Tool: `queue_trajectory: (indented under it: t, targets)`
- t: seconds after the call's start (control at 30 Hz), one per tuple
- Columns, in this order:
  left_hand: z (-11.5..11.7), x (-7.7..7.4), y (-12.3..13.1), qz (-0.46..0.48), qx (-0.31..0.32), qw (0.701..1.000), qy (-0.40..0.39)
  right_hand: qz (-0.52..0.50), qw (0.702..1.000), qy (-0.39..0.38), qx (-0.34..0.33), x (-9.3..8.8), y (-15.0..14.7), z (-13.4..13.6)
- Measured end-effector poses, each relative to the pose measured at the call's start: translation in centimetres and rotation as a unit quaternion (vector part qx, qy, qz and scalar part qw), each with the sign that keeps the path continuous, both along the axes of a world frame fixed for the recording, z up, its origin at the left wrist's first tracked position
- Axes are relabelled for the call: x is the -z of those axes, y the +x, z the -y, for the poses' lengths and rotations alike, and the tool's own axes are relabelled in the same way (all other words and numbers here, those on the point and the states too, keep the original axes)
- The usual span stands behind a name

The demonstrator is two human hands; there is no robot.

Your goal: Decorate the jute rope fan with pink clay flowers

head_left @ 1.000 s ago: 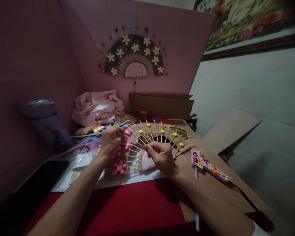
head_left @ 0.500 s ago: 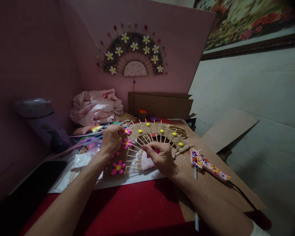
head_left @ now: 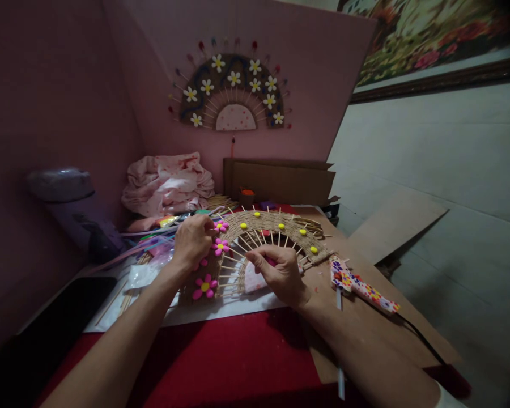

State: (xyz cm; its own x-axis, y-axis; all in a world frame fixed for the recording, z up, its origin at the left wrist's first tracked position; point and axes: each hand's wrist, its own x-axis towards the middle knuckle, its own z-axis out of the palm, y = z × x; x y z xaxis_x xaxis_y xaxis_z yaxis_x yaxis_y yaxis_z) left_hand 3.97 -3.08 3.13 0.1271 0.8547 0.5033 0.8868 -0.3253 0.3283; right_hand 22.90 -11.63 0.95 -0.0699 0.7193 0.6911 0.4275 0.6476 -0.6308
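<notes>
A half-round woven twine fan (head_left: 269,220) with thin wooden ribs lies in front of me, with pink flowers along its left side and several yellow ovals along its arch. My left hand (head_left: 192,241) is closed, its fingertips at the left edge of the upper pink flower (head_left: 221,226). Below that flower are a second pink flower (head_left: 220,246) and a larger pink flower (head_left: 204,287). Over the fan's ribs, my right hand (head_left: 284,273) is closed in a pinch; what its fingertips hold is hidden. Something pink shows beside its curled fingers.
A cloth-wrapped glue gun (head_left: 361,288) with a clear glue stick and black cord lies right, on brown board (head_left: 408,334). Pink fabric (head_left: 168,184), plastic bags and sticks crowd the back left. A black flat object (head_left: 68,306) is at left. Another decorated fan (head_left: 233,79) hangs behind.
The view has shifted very slightly. Both hands stay in nearly the same places on the fan, and nothing is visibly taken or let go.
</notes>
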Motion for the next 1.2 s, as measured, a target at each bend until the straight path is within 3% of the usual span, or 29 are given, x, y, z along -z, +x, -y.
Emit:
queue_trajectory:
  t: [0.17,0.5,0.63,0.77,0.87,1.03,1.2]
  targets:
    - [-0.4,0.0,0.0,0.013,-0.034,0.999,-0.017,0.0,1.0,0.0,0.001,0.0,0.0,0.0]
    - [-2.1,-0.3,-1.2,0.14,-0.004,0.983,-0.123,0.004,1.0,0.008,-0.002,0.0,0.1,-0.1]
    - [-2.7,-0.7,-1.4,0.233,0.043,0.945,-0.224,0.017,1.0,0.02,0.003,0.1,0.1,-0.1]
    - [-3.3,-1.5,-1.8,0.352,0.06,0.877,-0.321,0.025,0.999,0.027,0.0,0.2,0.2,0.0]
    - [-3.9,-1.7,-2.2,0.374,0.077,0.841,-0.384,0.023,0.999,0.027,0.0,0.1,0.1,0.0]
    - [-4.5,-1.6,-2.4,0.338,0.126,0.832,-0.422,0.027,0.999,0.032,-0.001,0.1,0.1,0.0]
    - [-4.4,-1.7,-2.0,0.328,0.126,0.837,-0.42,0.029,0.999,0.036,0.001,0.1,0.2,0.0]
